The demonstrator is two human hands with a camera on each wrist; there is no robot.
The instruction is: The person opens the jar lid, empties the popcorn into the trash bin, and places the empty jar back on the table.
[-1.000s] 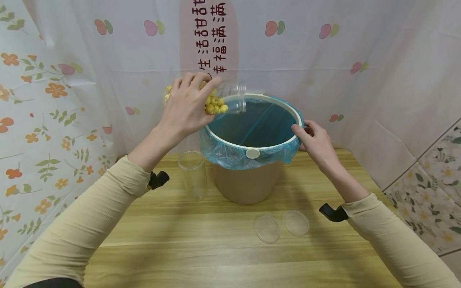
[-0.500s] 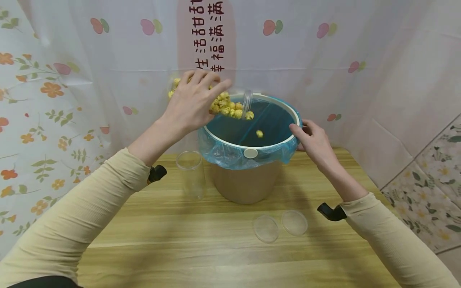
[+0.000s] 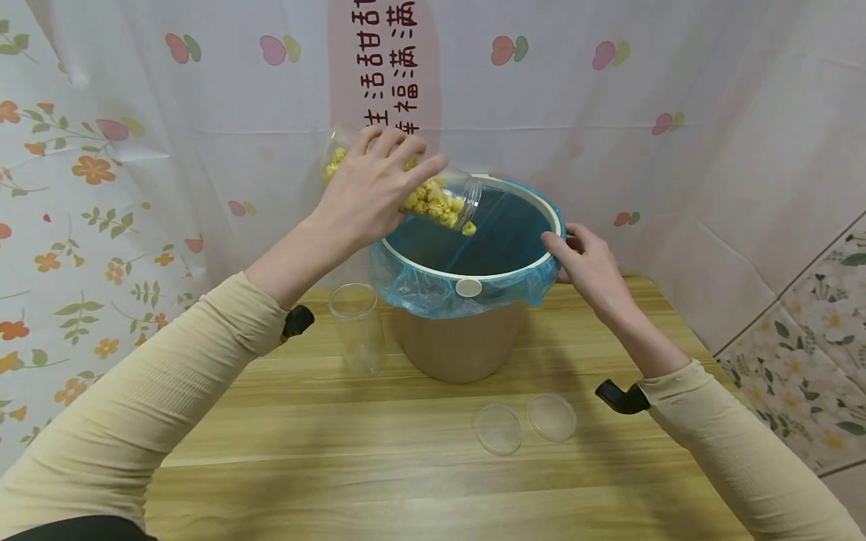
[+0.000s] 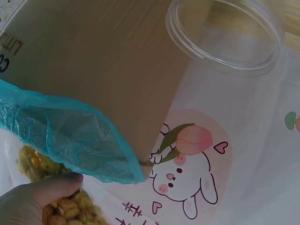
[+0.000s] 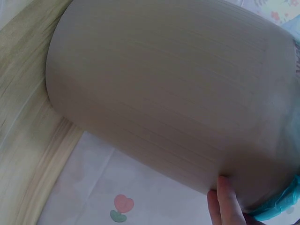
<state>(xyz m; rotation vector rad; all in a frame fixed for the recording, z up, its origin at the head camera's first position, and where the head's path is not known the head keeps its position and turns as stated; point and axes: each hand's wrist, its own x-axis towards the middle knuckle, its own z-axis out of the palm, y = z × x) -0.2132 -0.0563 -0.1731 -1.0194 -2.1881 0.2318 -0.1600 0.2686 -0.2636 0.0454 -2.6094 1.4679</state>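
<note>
My left hand (image 3: 372,188) grips a clear plastic jar (image 3: 467,188) from above. The jar lies tilted, its mouth down to the right over a beige trash can (image 3: 453,349). Yellow popcorn (image 3: 436,203) fills its lower side, and one piece hangs at the lip. A blue trash bag (image 3: 433,289) lines the can and folds over its pale rim. At the can's right edge my right hand (image 3: 595,270) holds the rim, thumb on top and fingers outside; in the right wrist view, fingertips (image 5: 225,187) touch the wall. The can's bottom inside is hidden.
A second clear jar (image 3: 358,330), without a lid, stands upright left of the can. Two clear round lids (image 3: 499,430) lie on the wooden table (image 3: 338,466) in front. A printed cloth (image 3: 561,98) hangs close behind.
My left hand has moved right and tipped the jar's mouth lower. The popcorn has slid toward the mouth, and a piece fell into the can midway. My right hand keeps its place.
</note>
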